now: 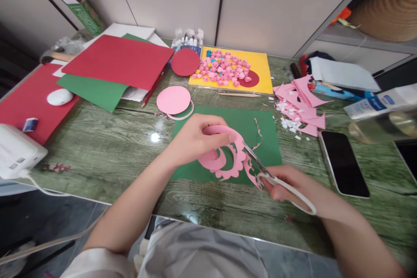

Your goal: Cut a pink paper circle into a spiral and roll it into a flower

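My left hand [205,137] pinches a pink paper spiral [236,165] whose outer edge is cut into scallops. In my right hand [286,184] is a pair of white-handled scissors [260,166], with the blades at the spiral's edge near the left fingertips. A thin scalloped offcut of pink paper hangs beside the blades, and another curled sliver [259,132] lies to the upper right. Under both lies a green paper sheet [270,126]. Just beyond my left hand a pink paper circle [173,100] rests partly over a white ring.
Many small pink paper roses [224,67] sit on a yellow sheet [262,61] at the back. Pink scraps [301,104] and a phone [344,163] are on the right. Red paper [120,61], a white mouse [60,97] and a white charger [19,152] occupy the left.
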`<state>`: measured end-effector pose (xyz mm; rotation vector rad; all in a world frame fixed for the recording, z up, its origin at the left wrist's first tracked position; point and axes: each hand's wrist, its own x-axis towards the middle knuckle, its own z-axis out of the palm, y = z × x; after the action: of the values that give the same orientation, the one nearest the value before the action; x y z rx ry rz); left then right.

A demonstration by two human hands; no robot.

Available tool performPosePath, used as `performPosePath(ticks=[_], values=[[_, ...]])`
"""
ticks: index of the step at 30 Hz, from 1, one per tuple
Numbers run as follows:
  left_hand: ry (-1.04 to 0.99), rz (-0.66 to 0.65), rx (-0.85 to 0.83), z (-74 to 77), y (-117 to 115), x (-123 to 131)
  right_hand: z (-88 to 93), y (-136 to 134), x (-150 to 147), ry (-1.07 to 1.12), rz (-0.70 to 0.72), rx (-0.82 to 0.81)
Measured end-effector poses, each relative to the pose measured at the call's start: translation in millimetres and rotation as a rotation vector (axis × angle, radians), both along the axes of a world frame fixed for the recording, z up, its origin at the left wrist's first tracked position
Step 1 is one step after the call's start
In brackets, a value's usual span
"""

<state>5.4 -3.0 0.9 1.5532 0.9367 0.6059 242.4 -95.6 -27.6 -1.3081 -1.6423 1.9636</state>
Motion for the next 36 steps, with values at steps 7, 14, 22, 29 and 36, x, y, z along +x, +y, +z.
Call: performPosePath(ticks=[7,14,22,29,36], values=[[0.036,-0.09,0.013,0.6,0.9,-2.7,14.5,1.2,-7.4,-0.044,0.044,-0.013],[0.079,-0.119,0.052,2.3,0.0,-1.6,10.9,0.1,-7.3,-0.066,0.037,-0.028],[0.138,-0.157,0.091,3.3,2.6,-3.2,7.8,0.3,-6.3,-0.04,0.054,-0.006],[0.17,-0.213,0.119,2.4,4.1,-6.0,-2.0,-3.8,1.4,-0.055,0.091,-0.048],[0.176,-0.266,0.071,3.0,5.1,-8.6,12.3,1.1,-4.4,-0.169,0.106,-0.101]])
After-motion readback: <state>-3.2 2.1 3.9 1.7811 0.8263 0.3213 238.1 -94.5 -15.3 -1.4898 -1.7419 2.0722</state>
